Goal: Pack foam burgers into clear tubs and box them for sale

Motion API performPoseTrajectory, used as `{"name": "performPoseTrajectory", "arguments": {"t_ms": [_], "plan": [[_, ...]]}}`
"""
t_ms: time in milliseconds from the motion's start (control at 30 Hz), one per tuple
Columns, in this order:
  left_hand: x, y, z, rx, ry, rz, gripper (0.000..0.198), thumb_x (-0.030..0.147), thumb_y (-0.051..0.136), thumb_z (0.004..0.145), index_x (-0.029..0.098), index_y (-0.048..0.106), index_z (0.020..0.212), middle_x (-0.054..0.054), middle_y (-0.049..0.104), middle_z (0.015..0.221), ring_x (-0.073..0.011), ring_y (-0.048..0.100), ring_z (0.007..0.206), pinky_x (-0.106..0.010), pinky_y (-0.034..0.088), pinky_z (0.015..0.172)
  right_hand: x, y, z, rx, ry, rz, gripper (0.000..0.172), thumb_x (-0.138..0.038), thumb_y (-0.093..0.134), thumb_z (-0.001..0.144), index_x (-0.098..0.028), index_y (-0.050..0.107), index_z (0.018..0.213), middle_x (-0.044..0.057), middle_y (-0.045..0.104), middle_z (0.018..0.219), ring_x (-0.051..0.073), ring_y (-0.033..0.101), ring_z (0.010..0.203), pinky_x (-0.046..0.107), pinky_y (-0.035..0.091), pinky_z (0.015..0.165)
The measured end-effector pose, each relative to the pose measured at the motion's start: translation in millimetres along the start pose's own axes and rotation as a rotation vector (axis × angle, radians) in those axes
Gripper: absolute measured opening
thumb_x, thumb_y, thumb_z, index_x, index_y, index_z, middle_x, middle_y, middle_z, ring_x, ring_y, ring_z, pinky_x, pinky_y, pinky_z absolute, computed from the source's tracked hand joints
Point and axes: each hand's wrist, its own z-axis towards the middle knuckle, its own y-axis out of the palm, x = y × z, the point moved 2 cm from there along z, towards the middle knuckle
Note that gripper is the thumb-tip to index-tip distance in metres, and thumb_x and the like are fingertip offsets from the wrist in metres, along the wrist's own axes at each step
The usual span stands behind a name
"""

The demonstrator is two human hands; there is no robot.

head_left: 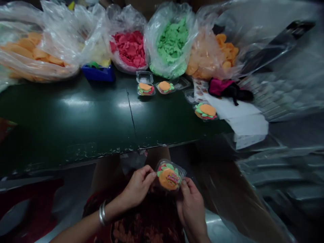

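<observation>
A clear plastic clamshell box [170,176] with a toy burger inside is held above my lap, just off the table's front edge. A printed label shows on the orange bun. My right hand [191,200] grips the box's right edge between thumb and fingers. At the left edge, my left hand [140,185] is closed in a pinch against the box. On the table, two open boxes with burger pieces, one box [146,88] and another box [165,87], stand near the back. A third burger box [206,110] lies farther right.
Along the back of the dark green table [101,118] stand plastic bags of orange pieces [30,50], red pieces [130,49] and green pieces [174,38]. A blue container [98,73], white label sheets [243,116] and a pink-and-black item [227,89] lie there. Stacked clear boxes [278,87] fill the right.
</observation>
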Motion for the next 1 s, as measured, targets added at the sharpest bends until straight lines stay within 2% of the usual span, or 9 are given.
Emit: {"name": "performPoseTrajectory", "arguments": {"t_ms": [133, 267, 400, 500, 600, 667, 767, 867, 1000], "plan": [[3.0, -8.7, -15.0, -0.046, 0.006, 0.05, 0.028, 0.041, 0.05, 0.086, 0.017, 0.052, 0.073, 0.004, 0.054, 0.056, -0.0104, 0.048, 0.052, -0.022, 0.036, 0.051, 2.1, 2.7, -8.1, -0.047, -0.052, -0.128, 0.033, -0.051, 0.066, 0.076, -0.023, 0.052, 0.087, 0.0, 0.066, 0.071, 0.018, 0.061, 0.059, 0.025, 0.045, 0.046], [3.9, -12.1, -28.6, -0.084, -0.018, -0.017, 0.022, 0.036, 0.055, 0.082, 0.017, 0.052, 0.072, 0.003, 0.057, 0.059, -0.0111, 0.051, 0.056, -0.022, 0.039, 0.057, 5.4, -3.7, -13.6, -0.17, -0.007, -0.216, 0.03, -0.052, 0.059, 0.081, -0.023, 0.05, 0.086, 0.003, 0.066, 0.07, 0.018, 0.059, 0.054, 0.026, 0.044, 0.044], [-3.4, -20.6, -36.1, -0.115, -0.05, -0.166, 0.018, 0.032, 0.061, 0.075, 0.016, 0.051, 0.076, 0.002, 0.058, 0.06, -0.0109, 0.052, 0.056, -0.022, 0.039, 0.058, -1.3, -10.7, -11.9, -0.377, 0.084, -0.218, 0.031, -0.048, 0.068, 0.076, -0.022, 0.054, 0.086, 0.002, 0.065, 0.075, 0.018, 0.059, 0.063, 0.027, 0.048, 0.055], [-8.0, -34.6, -39.1, -0.17, -0.088, -0.175, 0.02, 0.033, 0.063, 0.074, 0.016, 0.052, 0.075, 0.003, 0.057, 0.058, -0.0097, 0.05, 0.053, -0.021, 0.036, 0.055, -15.0, -9.9, -9.1, -0.579, 0.07, -0.415, 0.029, -0.044, 0.071, 0.074, -0.02, 0.06, 0.084, 0.003, 0.064, 0.077, 0.02, 0.06, 0.074, 0.03, 0.049, 0.068], [-8.6, -49.0, -44.4, -0.212, -0.145, -0.166, 0.024, 0.036, 0.065, 0.075, 0.015, 0.052, 0.076, 0.002, 0.056, 0.061, -0.0096, 0.05, 0.056, -0.021, 0.037, 0.056, -20.4, -2.1, -9.1, -0.755, 0.048, -0.552, 0.036, -0.053, 0.061, 0.08, -0.018, 0.061, 0.075, 0.001, 0.06, 0.067, 0.017, 0.055, 0.066, 0.028, 0.046, 0.064], [-7.6, -54.9, -48.7, -0.195, -0.156, -0.147, 0.027, 0.041, 0.062, 0.079, 0.016, 0.051, 0.077, 0.002, 0.057, 0.065, -0.0096, 0.05, 0.059, -0.021, 0.038, 0.057, -16.4, 4.2, -10.5, -0.727, 0.022, -0.559, 0.044, -0.059, 0.053, 0.083, -0.018, 0.058, 0.068, -0.001, 0.052, 0.06, 0.014, 0.046, 0.058, 0.024, 0.042, 0.056], [-8.0, -57.2, -53.2, -0.082, -0.144, -0.099, 0.036, 0.05, 0.057, 0.082, 0.016, 0.049, 0.071, 0.004, 0.051, 0.058, -0.0077, 0.041, 0.052, -0.019, 0.032, 0.051, -5.8, 11.9, -16.9, -0.638, -0.01, -0.515, 0.046, -0.059, 0.053, 0.083, -0.018, 0.053, 0.062, -0.002, 0.043, 0.059, 0.012, 0.038, 0.056, 0.022, 0.036, 0.051], [-15.1, -54.2, -55.7, 0.02, -0.139, -0.079, 0.045, 0.058, 0.057, 0.079, 0.018, 0.045, 0.063, 0.008, 0.037, 0.048, -0.0065, 0.029, 0.045, -0.02, 0.021, 0.044, 1.2, 15.5, -25.4, -0.64, -0.002, -0.454, 0.044, -0.057, 0.053, 0.084, -0.018, 0.051, 0.062, -0.002, 0.041, 0.06, 0.012, 0.037, 0.057, 0.022, 0.035, 0.052], [-28.6, -57.2, -57.8, 0.076, -0.155, -0.06, 0.049, 0.063, 0.058, 0.075, 0.018, 0.043, 0.061, 0.008, 0.034, 0.05, -0.0068, 0.026, 0.047, -0.02, 0.019, 0.045, 7.0, 15.6, -24.3, -0.664, -0.011, -0.467, 0.046, -0.055, 0.053, 0.085, -0.019, 0.044, 0.057, -0.004, 0.034, 0.059, 0.011, 0.03, 0.055, 0.022, 0.029, 0.049]]}}
